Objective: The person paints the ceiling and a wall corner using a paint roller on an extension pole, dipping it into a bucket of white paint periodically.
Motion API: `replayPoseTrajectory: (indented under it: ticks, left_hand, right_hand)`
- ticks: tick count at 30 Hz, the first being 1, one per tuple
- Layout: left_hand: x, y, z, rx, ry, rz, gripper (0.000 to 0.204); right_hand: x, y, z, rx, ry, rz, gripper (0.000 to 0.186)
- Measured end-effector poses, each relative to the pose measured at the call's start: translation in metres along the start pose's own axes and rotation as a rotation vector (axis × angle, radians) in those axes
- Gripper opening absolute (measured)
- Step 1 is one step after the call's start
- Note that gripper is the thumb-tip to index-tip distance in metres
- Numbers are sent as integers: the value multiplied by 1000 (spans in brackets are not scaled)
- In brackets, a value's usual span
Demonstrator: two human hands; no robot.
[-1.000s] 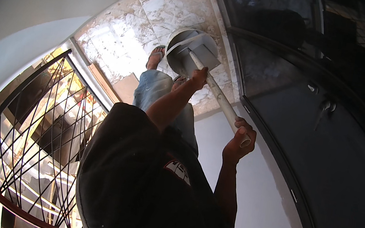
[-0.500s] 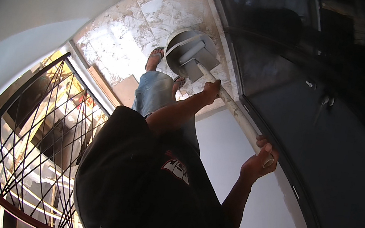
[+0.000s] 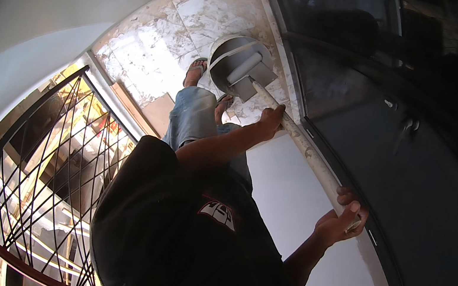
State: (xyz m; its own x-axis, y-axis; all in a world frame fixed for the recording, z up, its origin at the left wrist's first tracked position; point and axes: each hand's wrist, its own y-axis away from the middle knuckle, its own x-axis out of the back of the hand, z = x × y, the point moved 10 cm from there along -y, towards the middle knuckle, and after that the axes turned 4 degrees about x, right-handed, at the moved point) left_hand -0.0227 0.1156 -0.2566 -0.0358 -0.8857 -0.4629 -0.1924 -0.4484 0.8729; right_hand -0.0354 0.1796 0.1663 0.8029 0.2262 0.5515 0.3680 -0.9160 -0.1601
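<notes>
My left hand (image 3: 272, 118) wraps around the middle of a long pale pole (image 3: 306, 147) with dark smudges. My right hand (image 3: 344, 220) grips the pole's near end, thumb along it. Its far end slants down to a bucket (image 3: 218, 57) on the floor, close to my feet. A light paint roller (image 3: 245, 68) lies over the bucket's mouth, against a grey flat board (image 3: 265, 74) that sticks out past the rim. The bucket's pale handle (image 3: 233, 52) arches over one side. What the bucket holds is hard to make out.
A dark door (image 3: 393, 163) with a handle runs along the right. To the left stands a railing (image 3: 50, 174) of crossed black bars, with cluttered timber beyond. White smears cover the floor tiles (image 3: 189, 14). A pale curved wall (image 3: 38, 23) rises at the upper left.
Both hands have shifted right and nearer with the pole, the right hand more. The roller has slid slightly across the bucket's mouth. The bucket stays about where it was.
</notes>
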Motion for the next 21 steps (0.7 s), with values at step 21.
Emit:
replayPoseTrajectory:
  ticks: [21]
  left_hand:
    - [-19, 25, -7, 19, 22, -97, 42]
  right_hand:
    - [25, -1, -20, -10, -59, 40, 32]
